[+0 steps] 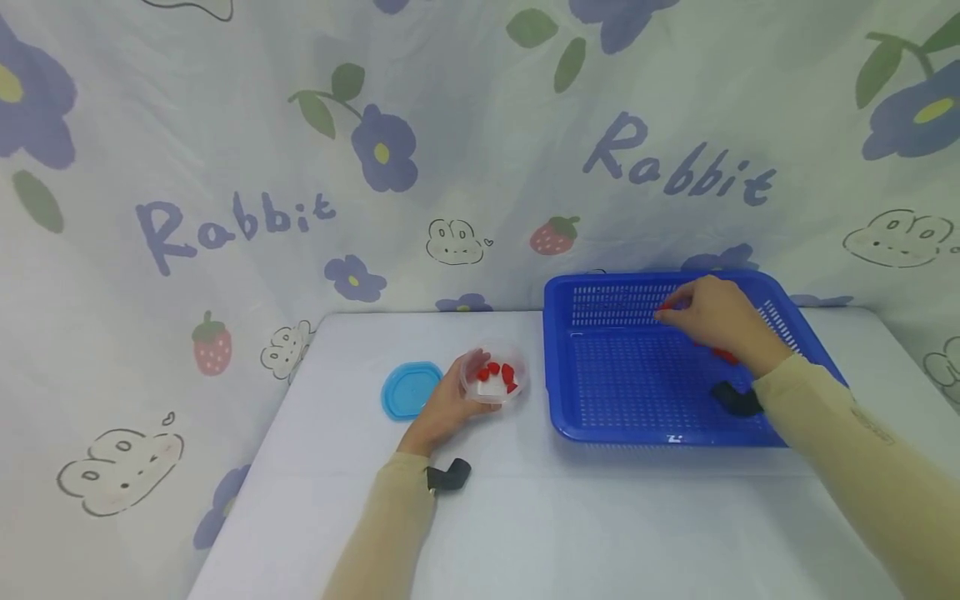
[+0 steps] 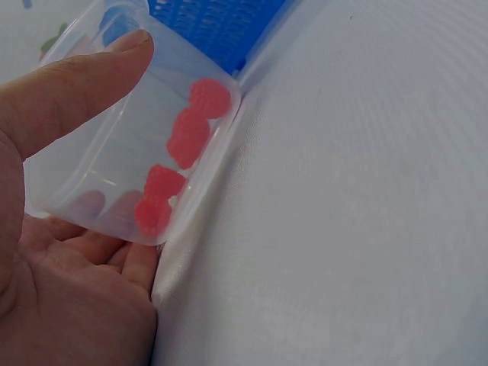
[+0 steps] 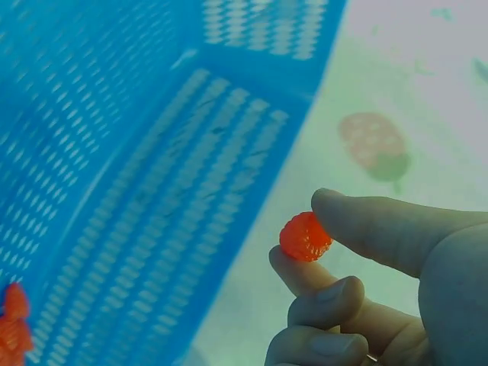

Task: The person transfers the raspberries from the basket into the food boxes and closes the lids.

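Tub (image 1: pixel 491 389) beside basket rim (image 1: pixel 557 375), gap between.

Reads "Rabbit" (image 1: pixel 242 221) on the patterned cloth (image 1: pixel 487 125), to the left of the left fingers (image 2: pixel 84 88) and higher up — in loose, hand-drawn purple-blue letters with a capital R, climbing slightly towards the t. Reads the same again on that cloth, beyond and above the right fingers (image 3: pixel 328 303) — second "Rabbit" (image 1: pixel 684 171), in the same colour and lettering, sloping down towards the t. On the right sleeve (image 1: pixel 873 475), back from the right fingers, only faint marking, too small to read.
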A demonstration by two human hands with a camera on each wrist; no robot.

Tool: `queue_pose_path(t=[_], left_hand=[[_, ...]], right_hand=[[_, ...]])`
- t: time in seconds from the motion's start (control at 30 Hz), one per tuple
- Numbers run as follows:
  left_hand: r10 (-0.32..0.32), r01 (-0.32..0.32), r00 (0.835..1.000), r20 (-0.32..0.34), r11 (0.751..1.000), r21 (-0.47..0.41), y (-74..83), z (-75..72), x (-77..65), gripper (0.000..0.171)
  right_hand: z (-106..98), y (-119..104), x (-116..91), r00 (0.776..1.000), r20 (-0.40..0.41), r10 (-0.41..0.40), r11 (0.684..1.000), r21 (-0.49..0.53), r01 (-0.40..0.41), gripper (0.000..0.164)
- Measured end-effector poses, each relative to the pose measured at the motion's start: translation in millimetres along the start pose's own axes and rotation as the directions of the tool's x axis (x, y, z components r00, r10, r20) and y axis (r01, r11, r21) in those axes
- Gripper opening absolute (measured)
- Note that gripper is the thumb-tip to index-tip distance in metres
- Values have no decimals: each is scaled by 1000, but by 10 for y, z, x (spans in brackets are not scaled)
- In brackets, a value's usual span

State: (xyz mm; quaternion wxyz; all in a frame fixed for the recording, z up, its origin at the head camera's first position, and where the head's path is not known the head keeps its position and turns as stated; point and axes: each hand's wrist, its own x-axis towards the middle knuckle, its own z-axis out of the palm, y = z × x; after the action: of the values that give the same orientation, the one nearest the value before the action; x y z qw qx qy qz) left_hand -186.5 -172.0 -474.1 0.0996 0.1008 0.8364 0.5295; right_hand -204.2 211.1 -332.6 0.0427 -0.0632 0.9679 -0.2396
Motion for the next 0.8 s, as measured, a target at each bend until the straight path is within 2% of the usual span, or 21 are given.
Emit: queue_pose_path(t=[0.23, 0.37, 0.6, 0.8], left_hand=[[-12, 12, 1000, 1, 1000, -2, -44, 6, 17, 89], [-19, 19, 1000, 6, 1000, -5, -46, 3, 26, 90], [-11, 11, 1000, 16, 1000, -4, -43, -3, 15, 88], [-3, 4, 1000, 11, 1000, -13, -39, -3, 19, 88]], right_hand=[[65, -247, -233, 995, -60, -74, 996, 43, 76, 36], [111, -388, -345, 993, -95, -76, 989, 118, 87, 34], [293, -621, -480, 982, -152, -111, 962, 232, 145, 33], [479, -838, -524, 984, -156, -84, 928, 348, 134, 32]])
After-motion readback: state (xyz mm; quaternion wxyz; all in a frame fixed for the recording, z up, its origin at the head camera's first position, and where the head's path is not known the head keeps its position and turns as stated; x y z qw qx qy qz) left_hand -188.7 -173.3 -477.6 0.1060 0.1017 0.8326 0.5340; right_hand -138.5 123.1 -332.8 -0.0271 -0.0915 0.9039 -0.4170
